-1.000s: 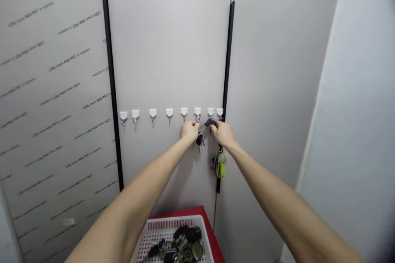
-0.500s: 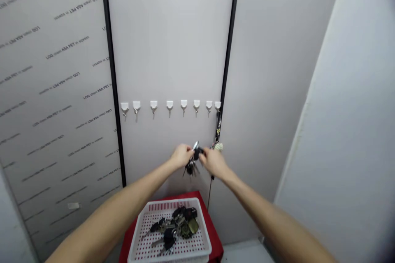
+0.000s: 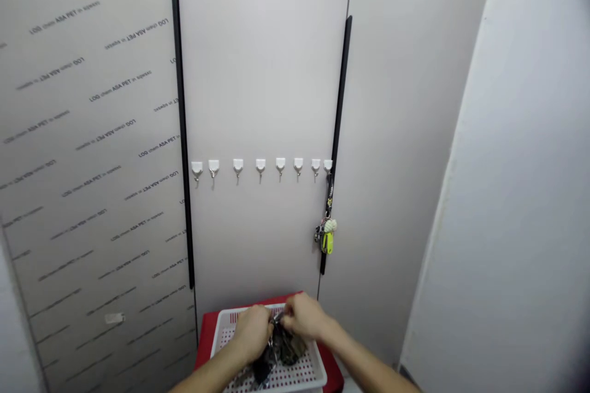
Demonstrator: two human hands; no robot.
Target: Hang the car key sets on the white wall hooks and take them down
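Low in the head view, my left hand (image 3: 253, 330) is over the white perforated basket (image 3: 222, 326), its fingers closed on part of a bunch of keys (image 3: 277, 326). Beside it, to the right, my right hand (image 3: 305, 317) pinches the same bunch from the other side. Dark keys and fobs (image 3: 263, 368) lie in the basket under my hands, blurred and partly covered by them. Where the bunch ends and the pile starts, I cannot make out.
The basket rests on a red surface (image 3: 332, 371). On the pale panel ahead is a row of several white hooks (image 3: 260, 166). From the rightmost hook hangs a black strap with a keychain (image 3: 327, 241), yellow-green and white. Black strips (image 3: 183, 135) run upright along the panel.
Both hands have come down from in front of the panel to the basket, with the bunch of keys between them. The view has shifted slightly, and the hanging keychain now shows in full.
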